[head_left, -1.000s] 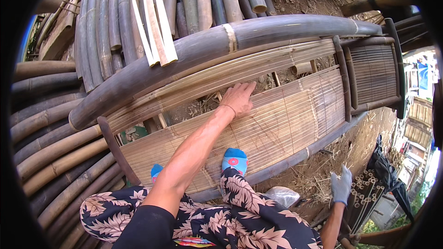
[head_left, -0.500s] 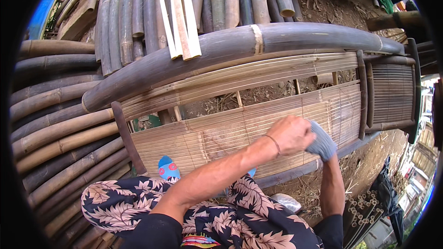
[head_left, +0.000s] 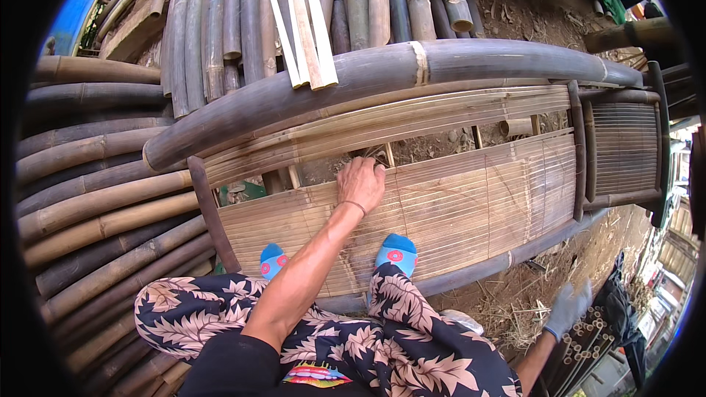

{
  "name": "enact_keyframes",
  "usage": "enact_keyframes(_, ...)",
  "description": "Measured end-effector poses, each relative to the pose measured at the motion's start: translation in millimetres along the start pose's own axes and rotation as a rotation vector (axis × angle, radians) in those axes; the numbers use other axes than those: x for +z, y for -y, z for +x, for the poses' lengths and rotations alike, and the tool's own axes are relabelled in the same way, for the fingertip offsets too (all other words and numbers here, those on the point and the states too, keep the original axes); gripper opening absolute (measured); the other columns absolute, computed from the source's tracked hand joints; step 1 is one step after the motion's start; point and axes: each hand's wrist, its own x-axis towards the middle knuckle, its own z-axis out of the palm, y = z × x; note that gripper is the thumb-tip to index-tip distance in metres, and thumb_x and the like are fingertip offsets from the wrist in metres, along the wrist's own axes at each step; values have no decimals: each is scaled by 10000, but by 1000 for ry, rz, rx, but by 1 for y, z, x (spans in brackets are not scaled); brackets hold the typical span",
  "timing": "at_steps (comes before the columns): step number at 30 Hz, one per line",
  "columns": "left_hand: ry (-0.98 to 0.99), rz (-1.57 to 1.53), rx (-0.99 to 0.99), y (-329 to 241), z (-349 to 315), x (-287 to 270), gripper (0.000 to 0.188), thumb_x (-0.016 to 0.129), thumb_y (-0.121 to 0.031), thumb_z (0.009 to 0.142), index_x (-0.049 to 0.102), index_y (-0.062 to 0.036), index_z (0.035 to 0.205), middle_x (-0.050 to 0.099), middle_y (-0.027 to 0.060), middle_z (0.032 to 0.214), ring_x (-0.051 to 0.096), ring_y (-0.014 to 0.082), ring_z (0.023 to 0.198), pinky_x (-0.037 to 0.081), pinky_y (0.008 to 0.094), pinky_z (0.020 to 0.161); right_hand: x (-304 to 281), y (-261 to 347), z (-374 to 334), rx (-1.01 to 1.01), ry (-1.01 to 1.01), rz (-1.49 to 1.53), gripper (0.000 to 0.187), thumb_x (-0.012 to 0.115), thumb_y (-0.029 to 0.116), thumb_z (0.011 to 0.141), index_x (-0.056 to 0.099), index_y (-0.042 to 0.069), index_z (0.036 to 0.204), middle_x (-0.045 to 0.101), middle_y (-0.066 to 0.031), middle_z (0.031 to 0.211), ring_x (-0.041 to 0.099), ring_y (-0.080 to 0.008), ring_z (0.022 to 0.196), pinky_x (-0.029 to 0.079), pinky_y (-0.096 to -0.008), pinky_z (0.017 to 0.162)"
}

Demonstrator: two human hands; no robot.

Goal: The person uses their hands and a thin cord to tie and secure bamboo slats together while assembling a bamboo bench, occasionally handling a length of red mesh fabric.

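Note:
A long bamboo bench (head_left: 441, 198) with a slatted seat lies crosswise in front of me, its thick dark top rail (head_left: 500, 59) at the far side. My bare left hand (head_left: 360, 182) is at the far edge of the seat slats, beside the gap below the backrest slats (head_left: 434, 110). Its fingers bend down over that edge, and their tips are hidden. Out to the right, beyond the bench's near rail, is my right hand (head_left: 568, 311) in a grey glove, fingers stretched and holding nothing. My feet in blue socks (head_left: 397, 252) stand on the seat.
Bamboo poles (head_left: 95, 195) are piled to the left, with more dark poles (head_left: 235, 15) behind the bench. Pale split strips (head_left: 312, 37) lie across the top rail. At lower right stands a bundle of thin bamboo tubes (head_left: 588, 342) beside dark cloth (head_left: 621, 309).
My hands have separated: the left moved from the gloved right hand leftward to the seat's far edge, while the right swung out to the lower right. The view shifted slightly.

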Motion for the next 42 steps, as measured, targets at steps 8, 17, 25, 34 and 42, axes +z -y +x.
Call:
enact_keyframes(8, 332, -82, -38, 19, 15, 13, 355, 472, -392, 983, 725, -144, 965, 716, 152, 925, 643, 380, 932, 340, 541, 927, 41, 373, -25, -735, 372, 521, 381, 705, 355, 841, 646, 88, 1105, 662, -172, 1057, 612, -377, 1031, 488, -465, 860)
enact_keyframes(17, 312, -54, -78, 13, 13, 12, 302, 484, -389, 994, 691, -182, 1069, 713, 99, 920, 608, 332, 981, 294, 498, 931, 14, 368, 16, -711, 1163, 926, 307, 624, 296, 901, 670, -5, 865, 664, -222, 1038, 643, -386, 960, 511, -449, 845)
enact_keyframes(25, 443, 29, -42, 8, 18, 9, 310, 412, -400, 1016, 659, -214, 1042, 692, 97, 981, 569, 357, 1023, 282, 525, 912, -42, 388, 100, -424, 1157, 1320, 413, 472, 331, 985, 700, 8, 863, 725, -171, 854, 655, -276, 564, 568, -416, 598)
enact_keyframes(34, 341, -51, -45, 12, 17, 14, 323, 422, -403, 998, 672, -205, 945, 694, 114, 908, 593, 375, 985, 287, 534, 909, 45, 367, -43, -1202, 556, 1088, 257, 492, 242, 929, 527, 46, 766, 518, -191, 662, 567, -408, 685, 438, -513, 631)
enact_keyframes(42, 79, -12, -12, -7, 10, 10, 333, 596, -235, 901, 627, -65, 1186, 627, 135, 1184, 556, 346, 1092, 359, 502, 971, 80, 277, -17, -1082, 679, 781, 138, 503, 159, 901, 554, 46, 840, 589, -179, 736, 606, -375, 697, 497, -461, 638)
